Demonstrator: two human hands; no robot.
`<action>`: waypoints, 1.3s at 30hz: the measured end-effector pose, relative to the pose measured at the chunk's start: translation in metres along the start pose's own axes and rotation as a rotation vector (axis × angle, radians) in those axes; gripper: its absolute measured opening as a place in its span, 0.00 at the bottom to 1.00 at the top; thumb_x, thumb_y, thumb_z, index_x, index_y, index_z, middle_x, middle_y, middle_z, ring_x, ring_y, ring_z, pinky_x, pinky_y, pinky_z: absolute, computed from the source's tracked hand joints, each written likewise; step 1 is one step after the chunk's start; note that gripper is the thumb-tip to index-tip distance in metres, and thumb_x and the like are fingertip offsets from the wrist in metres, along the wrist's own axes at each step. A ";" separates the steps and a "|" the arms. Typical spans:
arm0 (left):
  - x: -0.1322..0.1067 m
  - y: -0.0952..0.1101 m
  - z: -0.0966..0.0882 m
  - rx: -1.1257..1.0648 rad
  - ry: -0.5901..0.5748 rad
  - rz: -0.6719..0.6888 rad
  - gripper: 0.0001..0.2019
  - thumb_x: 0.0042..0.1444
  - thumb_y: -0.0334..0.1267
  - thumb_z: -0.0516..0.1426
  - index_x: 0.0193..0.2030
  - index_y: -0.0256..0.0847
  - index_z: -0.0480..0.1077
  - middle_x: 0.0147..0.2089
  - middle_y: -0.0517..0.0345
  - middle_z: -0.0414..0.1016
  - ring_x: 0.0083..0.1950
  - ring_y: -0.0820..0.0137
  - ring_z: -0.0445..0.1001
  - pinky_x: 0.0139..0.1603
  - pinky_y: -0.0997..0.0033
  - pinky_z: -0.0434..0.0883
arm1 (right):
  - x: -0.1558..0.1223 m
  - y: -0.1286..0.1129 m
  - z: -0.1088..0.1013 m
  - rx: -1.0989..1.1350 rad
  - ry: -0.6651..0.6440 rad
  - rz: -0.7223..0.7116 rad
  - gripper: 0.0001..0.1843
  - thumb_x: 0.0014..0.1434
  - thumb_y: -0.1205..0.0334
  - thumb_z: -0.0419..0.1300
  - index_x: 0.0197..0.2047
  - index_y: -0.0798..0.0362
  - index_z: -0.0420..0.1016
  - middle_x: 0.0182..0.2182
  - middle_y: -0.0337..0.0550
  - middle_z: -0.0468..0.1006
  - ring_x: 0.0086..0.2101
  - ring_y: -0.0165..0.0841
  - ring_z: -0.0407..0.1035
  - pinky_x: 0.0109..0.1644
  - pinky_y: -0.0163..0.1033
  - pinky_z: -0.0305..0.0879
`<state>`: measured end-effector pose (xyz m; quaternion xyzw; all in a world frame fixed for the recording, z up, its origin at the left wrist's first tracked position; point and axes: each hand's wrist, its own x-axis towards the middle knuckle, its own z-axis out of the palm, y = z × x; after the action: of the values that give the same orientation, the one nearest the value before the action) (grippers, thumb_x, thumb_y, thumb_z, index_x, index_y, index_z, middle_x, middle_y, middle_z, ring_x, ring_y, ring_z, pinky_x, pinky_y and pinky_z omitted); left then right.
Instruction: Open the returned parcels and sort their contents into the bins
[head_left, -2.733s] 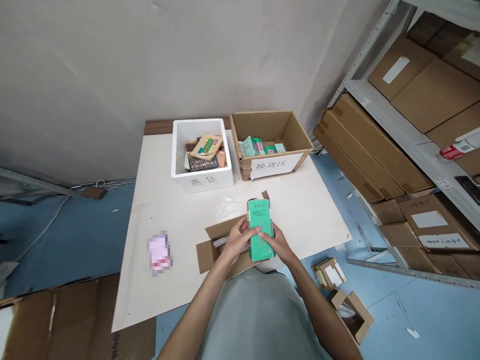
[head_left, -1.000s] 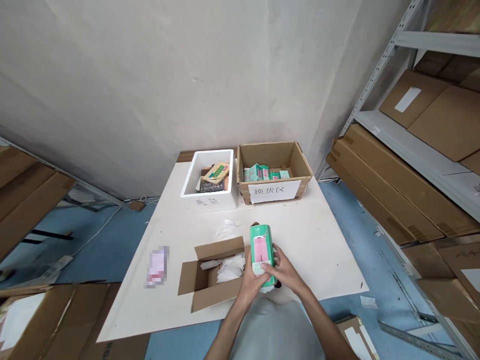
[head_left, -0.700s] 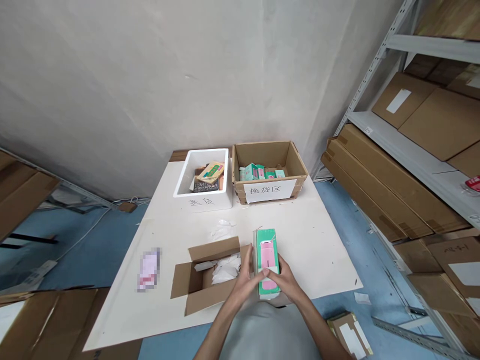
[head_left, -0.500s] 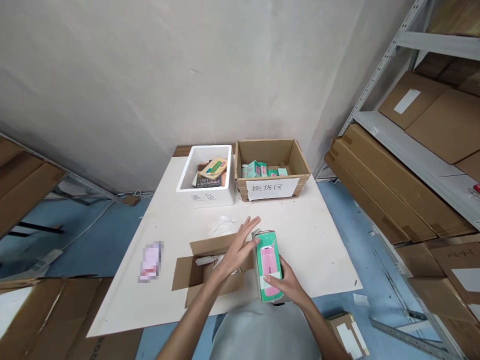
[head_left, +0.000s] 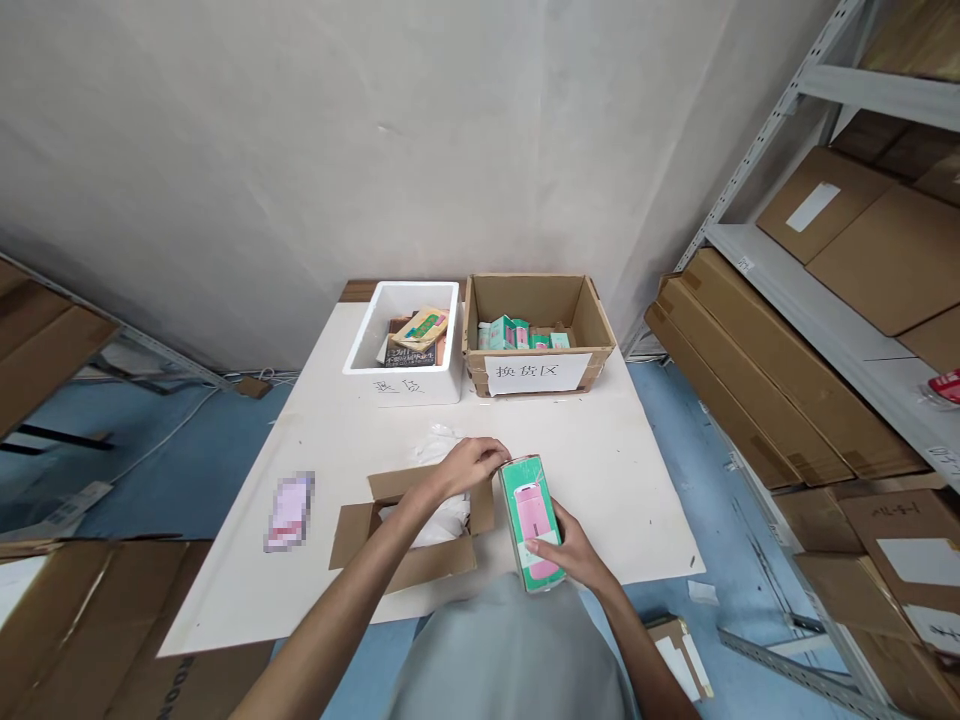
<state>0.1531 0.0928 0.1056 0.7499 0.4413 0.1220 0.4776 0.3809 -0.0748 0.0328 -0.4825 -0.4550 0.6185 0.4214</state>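
My right hand (head_left: pixel 571 551) grips the near end of a green product box (head_left: pixel 529 520) with a pink device printed on its face, held over the near table edge. My left hand (head_left: pixel 469 466) has its fingers curled at the far top end of the same box, touching its flap. Just left of the hands lies an open brown carton (head_left: pixel 409 520) with white packing paper (head_left: pixel 442 520) inside.
A white foam bin (head_left: pixel 409 345) with books and a cardboard box (head_left: pixel 536 335) with green packets stand at the far end of the white table (head_left: pixel 337 440). A pink blurred item (head_left: pixel 289 510) lies left. Shelves with cartons (head_left: pixel 825 330) stand on the right; a floor carton (head_left: pixel 90 620) sits near left.
My left hand let go of the box's side, reached out open, then closed on its far top end. The box was earlier turned from its green back to the pink-printed face.
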 end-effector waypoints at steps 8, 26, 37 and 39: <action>0.023 -0.006 -0.024 -0.288 -0.474 -0.122 0.17 0.49 0.51 0.70 0.42 0.43 0.87 0.39 0.53 0.86 0.40 0.60 0.78 0.41 0.67 0.72 | 0.008 -0.017 -0.014 -0.028 -0.131 0.067 0.44 0.55 0.42 0.80 0.71 0.47 0.77 0.65 0.47 0.82 0.63 0.51 0.75 0.70 0.56 0.71; 0.041 -0.026 -0.012 -0.235 -0.480 -0.069 0.25 0.40 0.43 0.71 0.49 0.43 0.84 0.33 0.61 0.80 0.32 0.69 0.71 0.35 0.72 0.65 | 0.016 -0.010 -0.032 -0.026 -0.208 0.165 0.40 0.54 0.42 0.79 0.65 0.49 0.81 0.56 0.44 0.85 0.52 0.45 0.78 0.58 0.47 0.75; 0.017 -0.024 -0.007 -0.305 -0.530 -0.152 0.17 0.37 0.39 0.72 0.37 0.40 0.82 0.31 0.59 0.78 0.33 0.68 0.70 0.35 0.70 0.66 | 0.005 -0.016 -0.027 -0.013 -0.285 0.193 0.45 0.56 0.44 0.79 0.72 0.46 0.76 0.63 0.44 0.83 0.61 0.48 0.76 0.67 0.51 0.73; 0.014 -0.025 -0.019 -0.360 -0.493 -0.141 0.18 0.40 0.41 0.72 0.40 0.41 0.81 0.35 0.58 0.80 0.37 0.66 0.74 0.39 0.69 0.69 | 0.002 -0.021 -0.030 -0.022 -0.288 0.176 0.45 0.57 0.45 0.79 0.74 0.45 0.74 0.66 0.43 0.81 0.64 0.49 0.75 0.69 0.52 0.71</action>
<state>0.1359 0.1196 0.0915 0.6278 0.3345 -0.0211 0.7025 0.4120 -0.0630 0.0495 -0.4315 -0.4732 0.7108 0.2908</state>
